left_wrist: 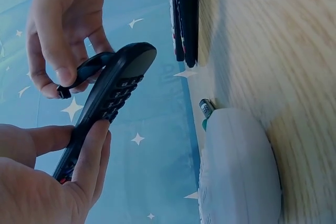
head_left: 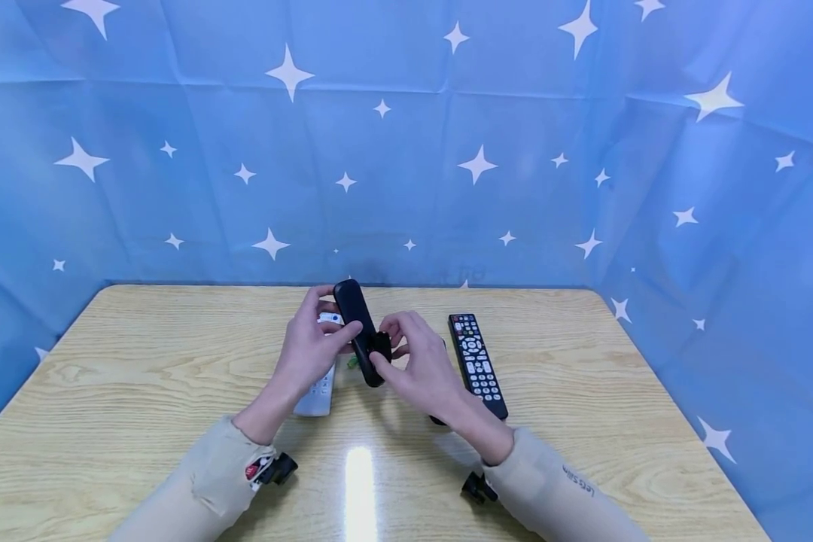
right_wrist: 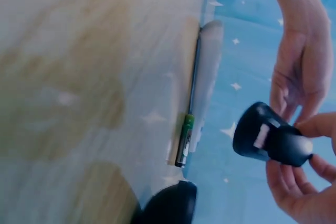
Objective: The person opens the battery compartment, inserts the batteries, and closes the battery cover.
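My left hand (head_left: 314, 342) grips a black remote control (head_left: 354, 307) by its sides, raised and tilted above the table. In the left wrist view the remote's buttons (left_wrist: 122, 94) face right. A thin curved black cover (left_wrist: 92, 69), apparently the battery cover, angles away from the remote's back near one end. Thumb and fingers of my right hand (head_left: 423, 365) pinch this cover, also seen in the right wrist view as a dark piece (right_wrist: 289, 146). Whether the cover is fully detached cannot be told. The battery compartment's inside is unclear.
A white remote (head_left: 317, 399) lies beneath my left hand, with a green-and-black battery (right_wrist: 185, 142) beside it. To the right lies a black remote with white buttons (head_left: 477, 361); another dark object (head_left: 437, 420) is mostly hidden under my right wrist. A starred blue curtain (head_left: 406, 150) borders the wooden table (head_left: 176, 361).
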Available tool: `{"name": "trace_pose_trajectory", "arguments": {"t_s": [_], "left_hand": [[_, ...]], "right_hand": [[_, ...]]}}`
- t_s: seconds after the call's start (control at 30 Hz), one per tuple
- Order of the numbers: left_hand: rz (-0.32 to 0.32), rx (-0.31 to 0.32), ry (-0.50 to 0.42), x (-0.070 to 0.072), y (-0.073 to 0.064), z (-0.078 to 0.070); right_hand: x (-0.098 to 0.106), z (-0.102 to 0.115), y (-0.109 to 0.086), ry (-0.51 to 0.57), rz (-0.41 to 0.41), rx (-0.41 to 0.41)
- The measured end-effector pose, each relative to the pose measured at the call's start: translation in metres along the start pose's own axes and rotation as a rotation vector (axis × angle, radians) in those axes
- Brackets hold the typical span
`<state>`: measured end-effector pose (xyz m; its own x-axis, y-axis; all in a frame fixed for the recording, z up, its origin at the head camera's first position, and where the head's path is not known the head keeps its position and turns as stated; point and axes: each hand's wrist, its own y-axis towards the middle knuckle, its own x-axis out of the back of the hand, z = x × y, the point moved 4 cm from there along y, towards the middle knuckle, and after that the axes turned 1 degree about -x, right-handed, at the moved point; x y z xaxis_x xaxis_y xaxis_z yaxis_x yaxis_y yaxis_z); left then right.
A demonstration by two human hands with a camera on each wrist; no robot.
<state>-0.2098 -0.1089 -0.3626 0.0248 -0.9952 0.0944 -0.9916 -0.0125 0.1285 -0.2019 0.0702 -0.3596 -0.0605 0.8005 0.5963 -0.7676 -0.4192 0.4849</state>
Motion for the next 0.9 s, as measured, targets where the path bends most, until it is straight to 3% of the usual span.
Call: {"name": "trace_pose_trajectory", "arguments": {"t_s": [0.2,0.43,0.67,0.9], "left_hand": [[-0.007,0.000,0.039,0.004,0.000,0.000],[-0.028,0.012,0.069,0.012,0.001,0.002],[-0.047,0.021,0.123,0.021,0.001,0.004],[-0.052,0.035,0.140,0.028,0.001,0.002]], "right_hand": [[0.005,-0.004,0.003,-0.010,-0.002,-0.024],[0.007,-0.008,0.003,-0.072,0.057,-0.048],[0.000,-0.016,0.002,-0.183,0.174,-0.103],[-0.011,-0.019,-0.003,-0.250,0.373,-0.159]]}}
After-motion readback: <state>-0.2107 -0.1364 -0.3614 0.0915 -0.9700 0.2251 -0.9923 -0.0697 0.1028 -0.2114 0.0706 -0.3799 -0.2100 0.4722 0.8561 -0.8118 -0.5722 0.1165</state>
